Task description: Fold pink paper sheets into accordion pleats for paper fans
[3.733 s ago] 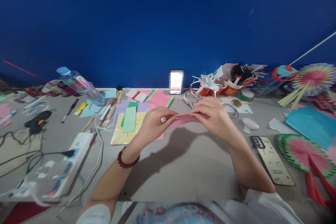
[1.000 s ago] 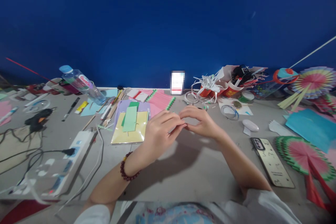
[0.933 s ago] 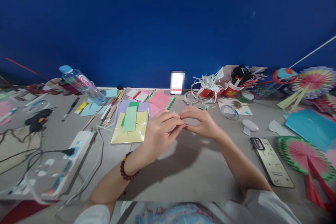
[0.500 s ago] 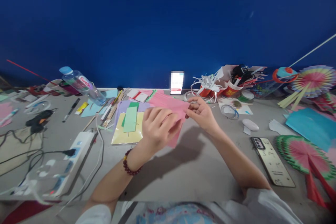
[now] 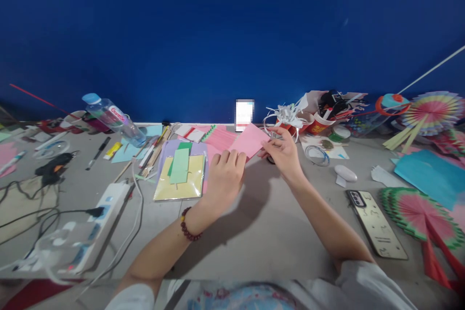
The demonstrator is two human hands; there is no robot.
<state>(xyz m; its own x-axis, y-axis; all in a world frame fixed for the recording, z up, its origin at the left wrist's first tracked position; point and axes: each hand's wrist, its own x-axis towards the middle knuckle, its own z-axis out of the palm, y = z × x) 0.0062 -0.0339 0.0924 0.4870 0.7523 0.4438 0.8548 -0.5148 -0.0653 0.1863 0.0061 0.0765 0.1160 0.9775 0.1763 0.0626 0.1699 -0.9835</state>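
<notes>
A piece of pink paper (image 5: pixel 251 140) is held up tilted above the table between my hands. My left hand (image 5: pixel 225 179) is closed on its lower left part, the fingers curled over it and the thumb hidden. At the right end, my right hand (image 5: pixel 285 155) pinches the edge between thumb and fingers. Something small and dark shows below the right fingers; I cannot make out what it is. Behind the paper lies a pleated pink paper strip with a green edge (image 5: pixel 221 136). Left of my left hand, a light green paper piece (image 5: pixel 180 165) rests on a yellow packet (image 5: pixel 196 189).
A power strip (image 5: pixel 103 223), a plastic bottle (image 5: pixel 119 118) and sticks (image 5: pixel 155 152) are to the left. A lit phone (image 5: pixel 244 115) leans on the blue wall. At right are red cups (image 5: pixel 319 126), a patterned phone (image 5: pixel 378 223) and a pink-green paper fan (image 5: pixel 417 213).
The pink paper now shows as a flatter, smaller rectangle tilted up to the right. My left hand has turned knuckles-up and shifted slightly right and down; my right hand has moved slightly right.
</notes>
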